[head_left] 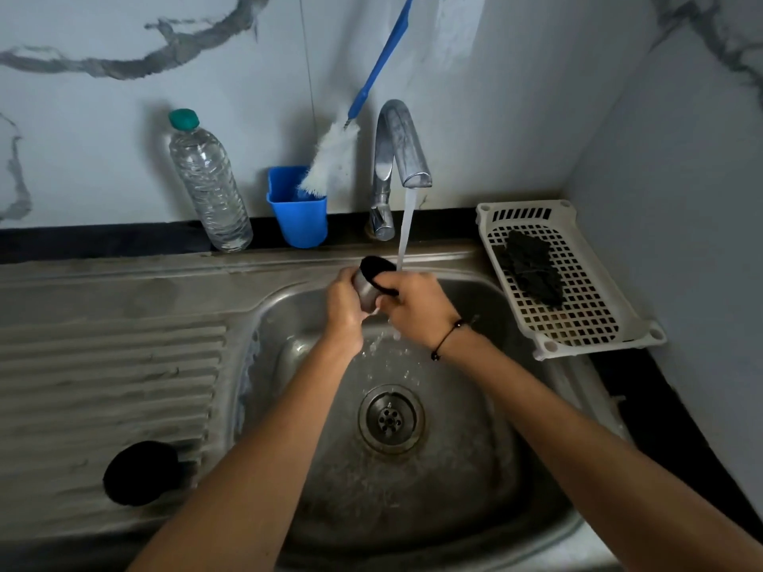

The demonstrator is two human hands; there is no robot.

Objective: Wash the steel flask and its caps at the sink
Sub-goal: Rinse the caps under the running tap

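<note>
Both hands are over the sink bowl with the tap running. Left hand grips a steel cap with a black inside, right hand has its fingers curled on the black rim, right under the stream. Another black cap sits on the ribbed drainboard at left. Behind: a clear water bottle, a blue cup holding a bottle brush, and a white basket with a dark scrubber in it.
</note>
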